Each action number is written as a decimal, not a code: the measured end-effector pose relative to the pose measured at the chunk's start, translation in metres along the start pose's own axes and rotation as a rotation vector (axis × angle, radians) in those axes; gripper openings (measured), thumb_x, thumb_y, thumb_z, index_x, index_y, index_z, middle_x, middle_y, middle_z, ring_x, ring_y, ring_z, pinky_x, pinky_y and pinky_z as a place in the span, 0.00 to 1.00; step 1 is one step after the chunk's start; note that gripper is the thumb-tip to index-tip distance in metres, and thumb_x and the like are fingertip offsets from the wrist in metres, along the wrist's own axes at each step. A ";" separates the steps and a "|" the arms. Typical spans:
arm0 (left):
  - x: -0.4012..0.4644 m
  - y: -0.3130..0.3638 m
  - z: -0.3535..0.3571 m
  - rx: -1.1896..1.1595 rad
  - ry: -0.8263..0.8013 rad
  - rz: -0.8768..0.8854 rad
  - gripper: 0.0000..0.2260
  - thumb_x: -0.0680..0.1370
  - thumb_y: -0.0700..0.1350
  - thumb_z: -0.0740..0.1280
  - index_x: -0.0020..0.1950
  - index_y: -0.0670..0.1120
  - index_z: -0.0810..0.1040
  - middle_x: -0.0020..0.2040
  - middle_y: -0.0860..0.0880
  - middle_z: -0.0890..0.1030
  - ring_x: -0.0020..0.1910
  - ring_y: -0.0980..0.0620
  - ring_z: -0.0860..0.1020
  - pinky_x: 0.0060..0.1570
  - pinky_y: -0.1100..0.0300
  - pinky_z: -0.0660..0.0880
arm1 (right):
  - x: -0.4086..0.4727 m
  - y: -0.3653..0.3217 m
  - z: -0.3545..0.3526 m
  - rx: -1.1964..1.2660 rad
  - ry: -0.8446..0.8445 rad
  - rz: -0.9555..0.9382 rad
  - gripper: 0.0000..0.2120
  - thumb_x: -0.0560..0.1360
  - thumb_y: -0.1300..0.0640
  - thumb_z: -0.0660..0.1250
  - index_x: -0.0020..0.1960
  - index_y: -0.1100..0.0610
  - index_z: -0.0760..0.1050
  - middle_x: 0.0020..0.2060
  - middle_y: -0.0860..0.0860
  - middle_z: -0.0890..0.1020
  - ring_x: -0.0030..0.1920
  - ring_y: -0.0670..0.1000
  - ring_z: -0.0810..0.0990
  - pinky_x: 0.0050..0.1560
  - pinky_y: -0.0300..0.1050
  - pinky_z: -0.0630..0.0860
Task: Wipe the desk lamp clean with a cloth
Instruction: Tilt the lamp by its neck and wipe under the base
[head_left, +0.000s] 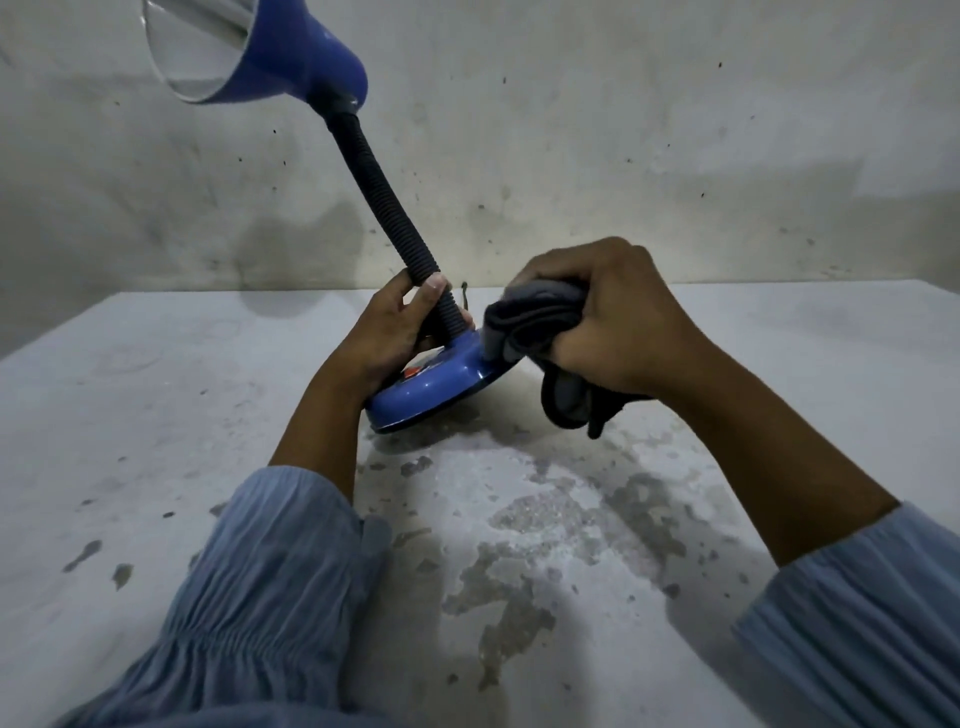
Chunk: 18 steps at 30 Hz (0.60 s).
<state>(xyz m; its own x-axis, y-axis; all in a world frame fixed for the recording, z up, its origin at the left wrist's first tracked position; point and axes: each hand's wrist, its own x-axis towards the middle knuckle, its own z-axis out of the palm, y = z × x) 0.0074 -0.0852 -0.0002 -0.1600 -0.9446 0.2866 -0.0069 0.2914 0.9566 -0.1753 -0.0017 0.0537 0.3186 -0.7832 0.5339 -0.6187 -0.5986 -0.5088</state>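
Blue metal makes up the cone-shaped shade (270, 49) of the desk lamp, which sits high at the upper left with its open, pale-lined mouth facing left and down. From the shade a black ribbed flexible neck (382, 192) runs as the lamp's long axis, slanting down and to the right to the glossy blue round base (426, 387). The base is tilted, its right edge lifted and its left edge down on the worn, stained white table (156, 415); a small red switch (411, 372) shows on its top. Left of the base, the left hand (387, 332) has its grip closed round the lowest part of the neck, thumb up along the ribs. Right of the neck, the right hand (608, 322) holds its grip closed on a bunched dark grey cloth (530, 332), whose front fold presses on the raised right side of the base while a loose end hangs below the fist. Pale blue gathered sleeves (249, 597) cover both forearms. Behind the lamp stands a scuffed, speckled wall (623, 130).
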 end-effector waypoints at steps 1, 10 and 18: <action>0.000 0.000 0.001 0.012 0.002 0.009 0.11 0.81 0.46 0.56 0.57 0.38 0.69 0.39 0.48 0.79 0.35 0.61 0.81 0.37 0.70 0.75 | 0.001 -0.004 -0.001 0.051 -0.081 -0.019 0.15 0.61 0.69 0.71 0.41 0.52 0.82 0.36 0.51 0.84 0.39 0.50 0.82 0.39 0.46 0.79; 0.000 -0.002 0.001 -0.011 -0.031 0.001 0.11 0.81 0.47 0.57 0.56 0.39 0.70 0.40 0.48 0.79 0.38 0.59 0.81 0.39 0.69 0.76 | 0.000 0.011 -0.009 0.086 -0.104 0.099 0.12 0.61 0.66 0.75 0.39 0.52 0.82 0.34 0.50 0.84 0.37 0.49 0.82 0.38 0.45 0.78; 0.002 -0.004 0.001 0.011 -0.027 0.006 0.12 0.81 0.48 0.57 0.57 0.40 0.70 0.41 0.47 0.81 0.41 0.56 0.82 0.40 0.68 0.76 | 0.000 0.021 -0.011 0.052 0.023 0.181 0.11 0.60 0.62 0.77 0.42 0.55 0.82 0.37 0.51 0.84 0.40 0.51 0.82 0.43 0.43 0.79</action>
<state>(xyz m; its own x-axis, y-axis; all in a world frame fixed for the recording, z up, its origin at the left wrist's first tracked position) 0.0059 -0.0881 -0.0036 -0.1863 -0.9386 0.2903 -0.0169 0.2985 0.9543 -0.1964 -0.0122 0.0502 0.1888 -0.8750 0.4458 -0.6264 -0.4569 -0.6316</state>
